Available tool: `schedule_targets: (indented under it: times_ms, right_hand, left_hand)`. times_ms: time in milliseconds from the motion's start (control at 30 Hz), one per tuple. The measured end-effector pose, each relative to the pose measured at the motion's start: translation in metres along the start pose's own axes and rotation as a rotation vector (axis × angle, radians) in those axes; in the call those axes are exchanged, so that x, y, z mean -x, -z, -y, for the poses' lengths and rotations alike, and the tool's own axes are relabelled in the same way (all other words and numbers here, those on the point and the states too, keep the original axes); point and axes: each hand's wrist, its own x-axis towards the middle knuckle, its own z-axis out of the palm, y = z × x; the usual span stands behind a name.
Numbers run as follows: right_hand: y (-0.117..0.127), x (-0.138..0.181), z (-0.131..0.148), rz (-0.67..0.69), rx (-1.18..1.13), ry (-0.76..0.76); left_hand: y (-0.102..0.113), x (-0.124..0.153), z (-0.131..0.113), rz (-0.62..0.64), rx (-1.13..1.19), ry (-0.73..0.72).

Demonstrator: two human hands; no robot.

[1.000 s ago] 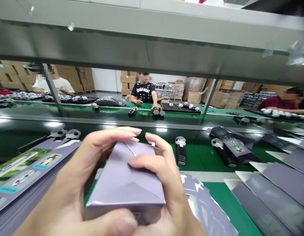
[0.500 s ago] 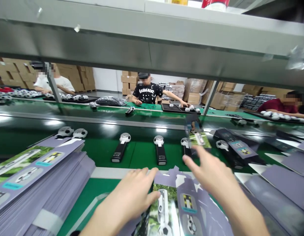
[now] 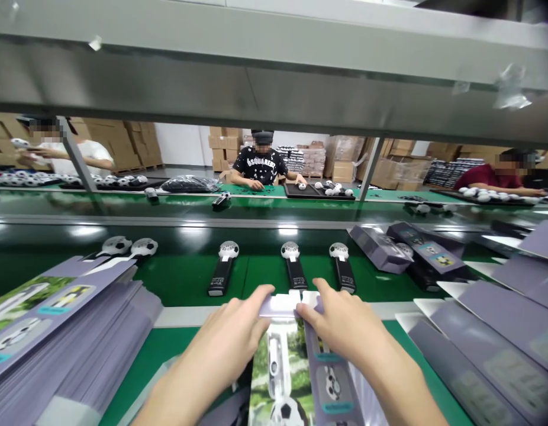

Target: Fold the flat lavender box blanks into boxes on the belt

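A printed lavender-and-green carton (image 3: 280, 364) with pictures of a football-headed gadget is right before me, its end flaps raised at the far end. My left hand (image 3: 232, 334) grips its left side near the flaps, fingers curled over. My right hand (image 3: 349, 325) holds the right side of the same end, thumb at the flap. Beyond my hands, three handheld fans with football heads, a left one (image 3: 221, 275), a middle one (image 3: 295, 272) and a right one (image 3: 344, 272), lie on the green belt (image 3: 256, 281).
Flat cartons (image 3: 92, 349) are stacked at left; more cartons (image 3: 496, 331) fan out at right. A formed box (image 3: 383, 251) lies on the belt's right. A metal shelf (image 3: 256, 89) hangs overhead. Across the line, a co-worker (image 3: 263, 165) handles balls by a black tray (image 3: 296, 190).
My right hand has come back from the belt and taken hold of the carton. The box that was in mid-air beyond it now lies on the belt at right.
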Motion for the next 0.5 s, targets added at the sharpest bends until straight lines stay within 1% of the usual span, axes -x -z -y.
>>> schedule_targets:
  times_ms: [33,67,100,133,167,200,233,267,300,333,367,433,467,500]
  right_hand:
    - [0.002,0.002,0.003,-0.038,-0.032,0.032]
    - [0.003,0.003,0.006,-0.105,-0.100,0.072]
    - [0.004,0.004,0.008,-0.204,-0.232,0.123]
    - [0.005,0.005,0.011,-0.312,-0.438,0.184]
    - [0.006,0.007,0.014,-0.387,-0.704,0.250]
    - [0.006,0.009,0.017,-0.382,-0.987,0.314]
    - [0.005,0.012,0.020,-0.288,-1.237,0.374]
    - [0.004,0.015,0.024,-0.145,-1.400,0.423]
    - [0.003,0.019,0.029,-0.014,-1.452,0.463]
    - [0.002,0.024,0.033,0.051,-1.449,0.498]
    - [0.000,0.028,0.039,0.041,-1.434,0.536]
    - [-0.002,0.035,0.049,-0.089,-1.457,0.619]
    - [-0.003,0.038,0.055,-0.118,-1.496,0.659]
    - [-0.005,0.041,0.059,-0.111,-1.534,0.695]
  left_hand:
    - [0.008,0.002,0.001,-0.068,0.050,-0.009]
    - [0.017,0.004,0.001,-0.146,0.109,-0.021]
    - [0.026,0.006,0.001,-0.234,0.174,-0.036]
    - [0.037,0.009,0.001,-0.330,0.245,-0.048]
    - [0.047,0.013,0.000,-0.440,0.312,-0.057]
    - [0.056,0.018,-0.001,-0.557,0.374,-0.067]
    - [0.064,0.022,-0.003,-0.675,0.421,-0.073]
    - [0.070,0.027,-0.006,-0.785,0.459,-0.074]
    - [0.074,0.031,-0.009,-0.873,0.487,-0.059]
    - [0.076,0.034,-0.012,-0.947,0.506,-0.040]
    - [0.077,0.036,-0.016,-0.994,0.522,-0.025]
    - [0.074,0.038,-0.023,-1.031,0.563,-0.040]
    - [0.073,0.039,-0.026,-1.005,0.584,-0.077]
    - [0.071,0.039,-0.029,-0.955,0.596,-0.130]
